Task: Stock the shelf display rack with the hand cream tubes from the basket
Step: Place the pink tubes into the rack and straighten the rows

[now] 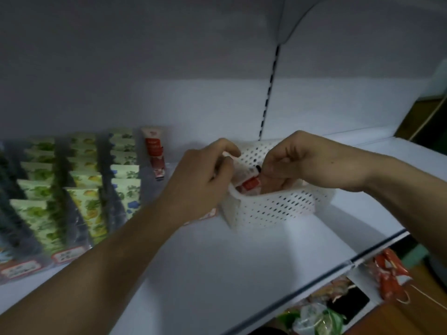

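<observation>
Head view: both hands, left (205, 175) and right (292, 163), pinch a red-labelled tube (249, 183) inside the perforated white plastic basket (278, 204)

Slotted upright (269, 91) running up the white back panel (169, 102). Below the shelf edge, red-and-white packets (389, 274) and green-and-clear packets (319, 319) lie beside a black item (348, 304). A brown surface (416, 317) occupies the lower right corner.
</observation>
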`<action>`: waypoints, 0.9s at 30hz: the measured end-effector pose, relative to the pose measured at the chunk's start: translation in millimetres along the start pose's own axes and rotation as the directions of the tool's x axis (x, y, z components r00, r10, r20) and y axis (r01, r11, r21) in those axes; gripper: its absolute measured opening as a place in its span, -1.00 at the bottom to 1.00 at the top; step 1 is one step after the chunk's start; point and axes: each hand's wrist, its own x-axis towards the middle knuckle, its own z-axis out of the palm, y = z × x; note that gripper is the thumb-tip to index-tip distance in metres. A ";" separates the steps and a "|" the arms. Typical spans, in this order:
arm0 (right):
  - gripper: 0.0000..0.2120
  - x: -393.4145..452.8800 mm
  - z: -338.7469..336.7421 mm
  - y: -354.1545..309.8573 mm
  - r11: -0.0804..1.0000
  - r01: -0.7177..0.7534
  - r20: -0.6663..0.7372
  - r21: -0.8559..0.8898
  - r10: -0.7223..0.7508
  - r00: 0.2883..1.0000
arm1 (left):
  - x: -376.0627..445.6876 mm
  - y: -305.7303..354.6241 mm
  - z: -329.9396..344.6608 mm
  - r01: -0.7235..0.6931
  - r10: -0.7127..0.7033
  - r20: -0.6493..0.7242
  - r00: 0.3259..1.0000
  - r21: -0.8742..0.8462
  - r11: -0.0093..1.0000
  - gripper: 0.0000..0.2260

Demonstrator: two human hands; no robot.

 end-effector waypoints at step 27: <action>-0.62 43.0 -46.2 12.0 0.929 0.128 -0.047 -0.346 -0.153 0.987 | 22.5 -1.5 16.5 0.109 -0.093 0.122 0.988 -0.132 0.985 -0.66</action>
